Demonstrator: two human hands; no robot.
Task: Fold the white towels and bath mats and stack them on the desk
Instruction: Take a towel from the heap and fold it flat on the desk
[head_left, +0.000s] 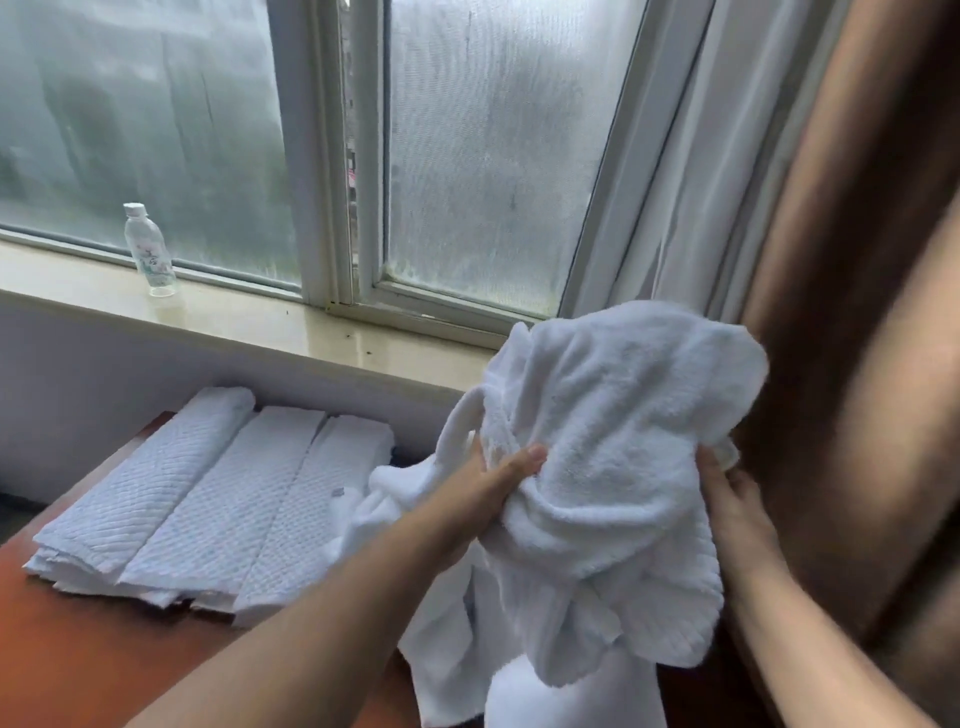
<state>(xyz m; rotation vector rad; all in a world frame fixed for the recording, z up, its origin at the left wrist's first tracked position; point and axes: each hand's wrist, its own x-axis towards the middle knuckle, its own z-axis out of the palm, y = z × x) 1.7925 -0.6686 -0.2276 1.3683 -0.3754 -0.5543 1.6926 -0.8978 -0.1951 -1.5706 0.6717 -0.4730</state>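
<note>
A crumpled white towel (613, 457) hangs bunched in the air at the right, over the desk's right end. My left hand (483, 493) grips its left side, thumb on the front and fingers buried in the cloth. My right hand (727, 499) holds its right edge, fingers mostly hidden behind the fabric. The towel's lower part droops down to the desk edge. Folded white quilted bath mats (208, 499) lie flat side by side on the reddish-brown desk (78, 649), to the left of the towel.
A clear plastic bottle (149, 252) stands on the windowsill (249, 322) behind the desk. A fogged window fills the background. A white sheer curtain (696, 182) and a brown curtain (852, 312) hang close at the right, right beside the towel.
</note>
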